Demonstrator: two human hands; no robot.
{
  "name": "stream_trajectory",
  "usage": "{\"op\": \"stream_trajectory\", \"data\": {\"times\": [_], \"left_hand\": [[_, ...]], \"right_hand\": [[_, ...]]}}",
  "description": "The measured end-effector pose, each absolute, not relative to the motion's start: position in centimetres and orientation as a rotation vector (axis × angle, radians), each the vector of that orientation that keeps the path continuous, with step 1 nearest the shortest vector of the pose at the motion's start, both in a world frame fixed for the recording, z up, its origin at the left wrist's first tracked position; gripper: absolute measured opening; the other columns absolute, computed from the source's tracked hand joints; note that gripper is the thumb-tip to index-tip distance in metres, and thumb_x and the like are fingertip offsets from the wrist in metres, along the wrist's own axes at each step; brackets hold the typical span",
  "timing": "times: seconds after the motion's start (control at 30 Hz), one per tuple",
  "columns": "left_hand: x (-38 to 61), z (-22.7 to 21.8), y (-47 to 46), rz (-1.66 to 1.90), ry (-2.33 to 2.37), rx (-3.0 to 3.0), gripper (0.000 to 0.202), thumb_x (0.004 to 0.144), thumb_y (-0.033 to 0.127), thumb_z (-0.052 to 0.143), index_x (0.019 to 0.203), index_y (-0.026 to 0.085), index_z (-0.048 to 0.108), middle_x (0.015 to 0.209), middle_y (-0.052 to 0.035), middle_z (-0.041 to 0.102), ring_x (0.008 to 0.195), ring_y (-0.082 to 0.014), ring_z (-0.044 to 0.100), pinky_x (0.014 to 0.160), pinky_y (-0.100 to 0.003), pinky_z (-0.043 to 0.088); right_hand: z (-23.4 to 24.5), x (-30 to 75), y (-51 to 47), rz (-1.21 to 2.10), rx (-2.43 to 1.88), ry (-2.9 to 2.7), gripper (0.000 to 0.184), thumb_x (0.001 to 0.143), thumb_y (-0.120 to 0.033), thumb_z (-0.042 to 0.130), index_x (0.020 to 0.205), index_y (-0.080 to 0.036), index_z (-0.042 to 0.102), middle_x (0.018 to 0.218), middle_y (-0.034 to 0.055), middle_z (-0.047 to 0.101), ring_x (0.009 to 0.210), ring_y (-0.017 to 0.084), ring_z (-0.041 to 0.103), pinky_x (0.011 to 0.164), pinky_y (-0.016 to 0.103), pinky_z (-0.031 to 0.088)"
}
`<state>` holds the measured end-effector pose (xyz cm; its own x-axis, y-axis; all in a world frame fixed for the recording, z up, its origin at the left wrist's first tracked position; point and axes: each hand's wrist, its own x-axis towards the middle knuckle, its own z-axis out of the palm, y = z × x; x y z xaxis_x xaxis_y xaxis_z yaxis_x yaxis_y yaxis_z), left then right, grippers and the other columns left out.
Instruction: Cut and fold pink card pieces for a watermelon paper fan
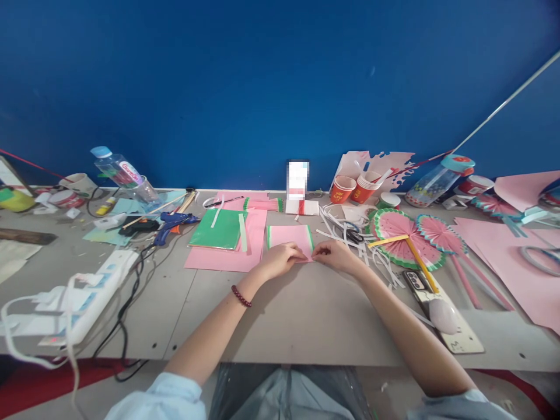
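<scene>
A small pink paper sheet with green side strips (289,237) lies on the grey table (284,315) in front of me. My left hand (279,260) and my right hand (335,254) both pinch its near edge, fingers curled and closed on the paper. A dark red bead bracelet (241,296) sits on my left wrist. Left of the sheet lie a larger pink sheet (227,256) and a green sheet (217,230).
Two finished watermelon paper fans (400,238) and white paper strips (380,262) lie to the right, with a phone (444,312) and red paper cups (356,188). On the left are a blue glue gun (172,223), a white power strip (90,291) with cables, and a bottle (125,174).
</scene>
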<state>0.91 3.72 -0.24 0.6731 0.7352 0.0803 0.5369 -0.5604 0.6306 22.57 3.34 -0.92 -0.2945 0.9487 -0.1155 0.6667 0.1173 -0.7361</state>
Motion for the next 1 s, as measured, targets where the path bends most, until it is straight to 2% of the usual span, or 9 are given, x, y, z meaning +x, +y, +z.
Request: {"op": "stream_trajectory", "data": {"times": [0.53, 1.0], "left_hand": [[0.87, -0.68, 3.6, 0.4, 1.017, 2.393, 0.025, 0.089, 0.024, 0.05, 0.101, 0.033, 0.07, 0.096, -0.0006, 0.061, 0.085, -0.0128, 0.06, 0.069, -0.021, 0.043], [0.85, -0.55, 3.58, 0.376, 1.005, 2.412, 0.025, 0.09, 0.024, 0.05, 0.102, 0.033, 0.07, 0.098, -0.001, 0.061, 0.09, -0.0142, 0.06, 0.072, -0.021, 0.045]], "right_hand": [[-0.52, 22.24, 3.02, 0.974, -1.577, -2.025, 0.01, 0.069, -0.023, 0.057, 0.069, -0.017, 0.065, 0.061, -0.0006, 0.06, 0.059, 0.012, 0.051, 0.055, 0.023, 0.037], [-0.77, 22.05, 2.76, 0.957, -1.571, -2.018, 0.007, 0.068, -0.019, 0.056, 0.067, -0.017, 0.062, 0.059, -0.0018, 0.057, 0.056, 0.011, 0.049, 0.053, 0.022, 0.034]]}}
